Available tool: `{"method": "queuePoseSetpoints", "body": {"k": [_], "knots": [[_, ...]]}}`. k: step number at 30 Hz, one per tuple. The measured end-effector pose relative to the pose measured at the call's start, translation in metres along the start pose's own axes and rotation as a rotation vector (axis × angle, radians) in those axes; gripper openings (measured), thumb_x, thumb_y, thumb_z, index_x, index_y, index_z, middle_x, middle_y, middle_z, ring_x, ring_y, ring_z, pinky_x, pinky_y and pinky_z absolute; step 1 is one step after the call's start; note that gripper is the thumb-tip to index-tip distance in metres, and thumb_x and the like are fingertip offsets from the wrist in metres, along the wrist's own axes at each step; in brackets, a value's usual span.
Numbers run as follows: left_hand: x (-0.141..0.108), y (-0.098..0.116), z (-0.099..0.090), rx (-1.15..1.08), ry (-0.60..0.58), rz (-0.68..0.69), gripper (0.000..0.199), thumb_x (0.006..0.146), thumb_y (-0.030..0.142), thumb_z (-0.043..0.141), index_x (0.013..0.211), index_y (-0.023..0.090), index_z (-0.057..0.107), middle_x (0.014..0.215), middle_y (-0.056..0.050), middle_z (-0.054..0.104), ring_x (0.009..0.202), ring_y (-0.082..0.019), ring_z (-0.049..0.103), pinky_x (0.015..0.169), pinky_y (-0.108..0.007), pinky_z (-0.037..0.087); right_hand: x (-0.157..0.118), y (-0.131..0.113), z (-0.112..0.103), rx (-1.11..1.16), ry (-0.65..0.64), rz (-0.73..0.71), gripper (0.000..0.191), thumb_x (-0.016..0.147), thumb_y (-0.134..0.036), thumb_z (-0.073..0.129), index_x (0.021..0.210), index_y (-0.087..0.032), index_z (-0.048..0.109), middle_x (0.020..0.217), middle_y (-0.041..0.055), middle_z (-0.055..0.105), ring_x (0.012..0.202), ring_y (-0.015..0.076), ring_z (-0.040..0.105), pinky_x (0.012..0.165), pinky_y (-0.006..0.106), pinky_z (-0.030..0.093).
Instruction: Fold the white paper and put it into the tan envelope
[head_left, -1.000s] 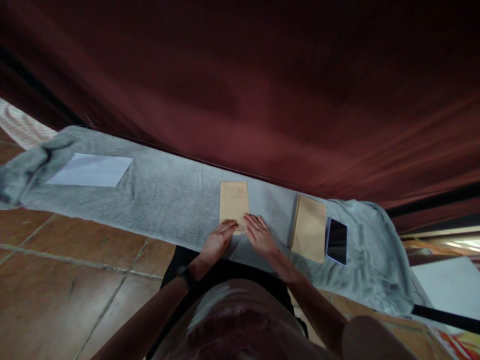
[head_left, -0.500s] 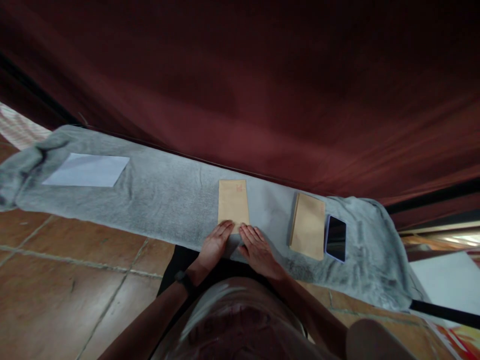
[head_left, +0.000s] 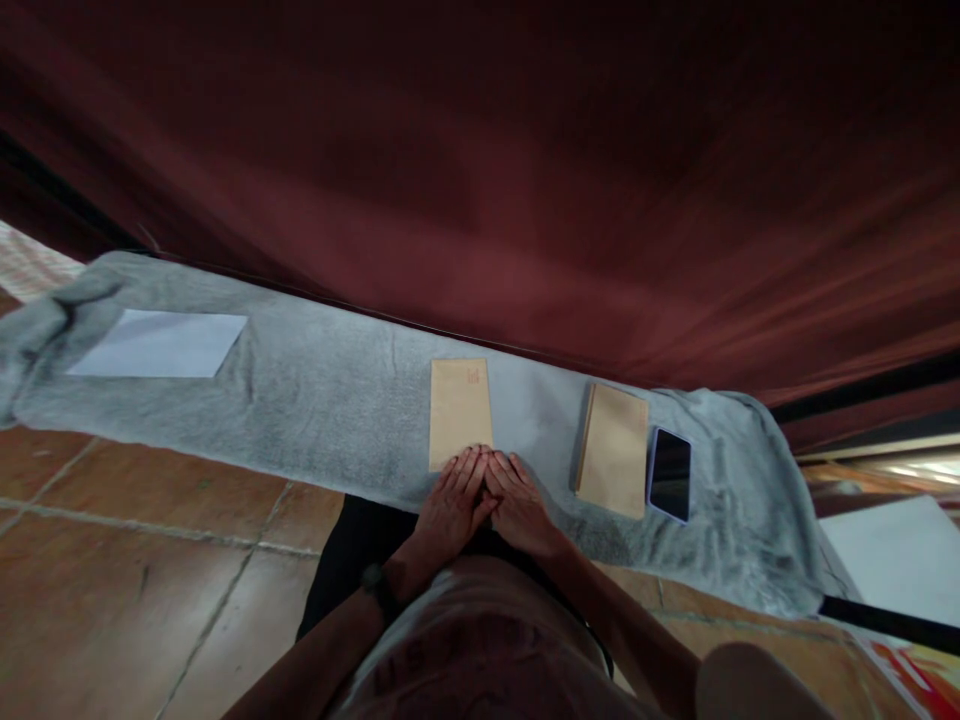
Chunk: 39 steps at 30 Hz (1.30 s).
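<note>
A brown paper envelope (head_left: 460,410) with small red print near its top right corner lies flat on the grey cloth in front of me. My left hand (head_left: 452,497) rests with stretched fingers on the envelope's near edge. Beside it, my right hand (head_left: 516,500) lies flat too, its fingertips at the near right corner and touching my left hand. Both hands cover part of that near edge. Over to the right sits a stack of brown envelopes (head_left: 613,452), apart from my hands.
A phone (head_left: 670,474) with a pale purple edge lies right of the stack. White paper (head_left: 161,343) is at the far left of the grey cloth (head_left: 330,390). A dark red curtain (head_left: 480,200) hangs behind, and floor tiles (head_left: 172,540) show below.
My left hand has slid right along the envelope's near edge until it meets my right hand. The view has shifted slightly.
</note>
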<state>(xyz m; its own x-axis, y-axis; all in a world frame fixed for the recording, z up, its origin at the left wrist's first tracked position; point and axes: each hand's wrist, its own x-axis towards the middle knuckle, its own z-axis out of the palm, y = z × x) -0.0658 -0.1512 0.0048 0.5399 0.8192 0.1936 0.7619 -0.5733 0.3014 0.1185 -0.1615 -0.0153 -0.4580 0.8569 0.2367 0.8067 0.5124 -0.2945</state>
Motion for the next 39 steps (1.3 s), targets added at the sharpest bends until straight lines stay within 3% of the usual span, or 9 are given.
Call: {"method": "queuePoseSetpoints", "body": {"k": [6, 9, 12, 16, 22, 28, 33, 39], "knots": [[-0.018, -0.03, -0.004, 0.062, 0.053, -0.058, 0.073, 0.108, 0.052, 0.042, 0.168, 0.012, 0.024, 0.168, -0.021, 0.04, 0.158, -0.033, 0.036, 0.127, -0.053, 0.037, 0.003, -0.005, -0.012, 0.017, 0.008, 0.003, 0.066, 0.106, -0.021, 0.045, 0.169, -0.018, 0.028, 0.171, 0.0098, 0.038, 0.158, 0.0261, 0.039, 0.133, 0.053, 0.029], [-0.013, -0.043, -0.002, 0.086, 0.09, -0.116, 0.072, 0.109, 0.049, 0.038, 0.169, 0.013, 0.021, 0.167, -0.023, 0.041, 0.157, -0.034, 0.037, 0.126, -0.056, 0.036, 0.004, -0.006, -0.012, 0.018, 0.015, 0.011, 0.063, 0.107, -0.023, 0.044, 0.168, -0.018, 0.03, 0.17, 0.01, 0.038, 0.157, 0.026, 0.04, 0.132, 0.052, 0.03], [0.014, -0.046, 0.004, 0.1, 0.088, -0.133, 0.067, 0.11, 0.046, 0.034, 0.167, 0.012, 0.027, 0.167, -0.022, 0.042, 0.157, -0.034, 0.037, 0.127, -0.057, 0.033, 0.003, -0.004, -0.006, 0.007, 0.024, 0.005, 0.06, 0.106, -0.023, 0.046, 0.165, -0.014, 0.037, 0.167, 0.0128, 0.044, 0.155, 0.0273, 0.043, 0.132, 0.053, 0.031], [0.066, -0.043, 0.013, 0.087, -0.023, -0.087, 0.064, 0.11, 0.044, 0.03, 0.165, 0.011, 0.035, 0.168, -0.019, 0.041, 0.16, -0.03, 0.033, 0.13, -0.052, 0.029, 0.0, -0.001, 0.004, -0.034, 0.068, -0.006, 0.055, 0.105, -0.024, 0.049, 0.159, -0.011, 0.047, 0.158, 0.0156, 0.057, 0.151, 0.0287, 0.049, 0.131, 0.054, 0.033], [0.127, -0.061, 0.008, 0.131, -0.118, -0.167, 0.065, 0.11, 0.044, 0.029, 0.166, 0.01, 0.033, 0.172, -0.015, 0.035, 0.162, -0.026, 0.026, 0.133, -0.046, 0.019, 0.002, -0.001, 0.0, -0.077, 0.057, -0.013, 0.061, 0.106, -0.025, 0.047, 0.165, -0.013, 0.036, 0.164, 0.013, 0.049, 0.154, 0.0247, 0.045, 0.132, 0.05, 0.03], [0.165, -0.082, 0.002, 0.133, -0.114, -0.198, 0.064, 0.109, 0.04, 0.03, 0.167, 0.012, 0.033, 0.173, -0.012, 0.031, 0.163, -0.028, 0.023, 0.133, -0.051, 0.016, 0.007, -0.004, -0.008, -0.048, 0.007, 0.023, 0.062, 0.104, -0.025, 0.053, 0.164, -0.015, 0.039, 0.167, 0.0112, 0.046, 0.154, 0.0258, 0.045, 0.131, 0.049, 0.033], [0.161, -0.083, 0.004, 0.123, -0.137, -0.18, 0.06, 0.109, 0.037, 0.03, 0.166, 0.02, 0.036, 0.173, -0.006, 0.033, 0.164, -0.03, 0.021, 0.133, -0.055, 0.014, 0.007, -0.006, -0.009, -0.054, 0.023, 0.022, 0.057, 0.104, -0.025, 0.055, 0.161, -0.02, 0.046, 0.166, 0.0125, 0.046, 0.152, 0.028, 0.047, 0.129, 0.051, 0.035], [0.118, -0.08, 0.002, 0.093, -0.183, -0.092, 0.057, 0.109, 0.037, 0.03, 0.165, 0.027, 0.038, 0.173, -0.002, 0.034, 0.164, -0.028, 0.02, 0.133, -0.055, 0.015, 0.006, -0.007, -0.01, -0.037, 0.058, 0.026, 0.052, 0.106, -0.027, 0.053, 0.158, -0.024, 0.051, 0.167, 0.0124, 0.045, 0.152, 0.028, 0.048, 0.128, 0.052, 0.036]]}}
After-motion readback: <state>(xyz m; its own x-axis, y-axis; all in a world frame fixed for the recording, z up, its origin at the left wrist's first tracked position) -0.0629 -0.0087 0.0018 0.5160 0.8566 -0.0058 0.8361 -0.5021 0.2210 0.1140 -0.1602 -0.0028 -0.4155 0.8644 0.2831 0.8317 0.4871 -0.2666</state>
